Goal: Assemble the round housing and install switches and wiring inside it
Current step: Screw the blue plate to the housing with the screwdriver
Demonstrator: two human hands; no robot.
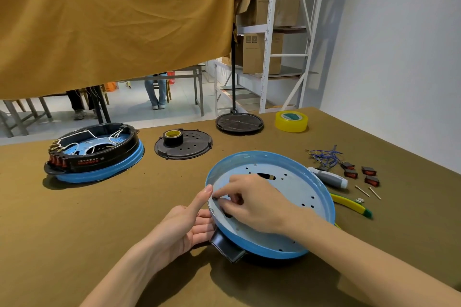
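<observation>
A round blue housing (pixel 299 197) with a pale perforated inner plate lies tilted on the table before me, a black handle (pixel 228 248) jutting from its near edge. My left hand (pixel 184 224) grips the housing's left rim, thumb up against the edge and fingers underneath. Reaching inside, my right hand (pixel 252 200) pinches a small dark part at the left inner wall; the part is mostly hidden. Several red rocker switches (pixel 369 174) and a bundle of blue wires (pixel 325 157) lie to the right.
A finished housing with wiring (pixel 94 154) sits far left. A black perforated plate with a tape roll (pixel 183 144), a black disc (pixel 239 123) and yellow tape (pixel 291 121) lie behind. A grey screwdriver (pixel 329 177), yellow tubing (pixel 349 203) and small sticks (pixel 368 192) lie right.
</observation>
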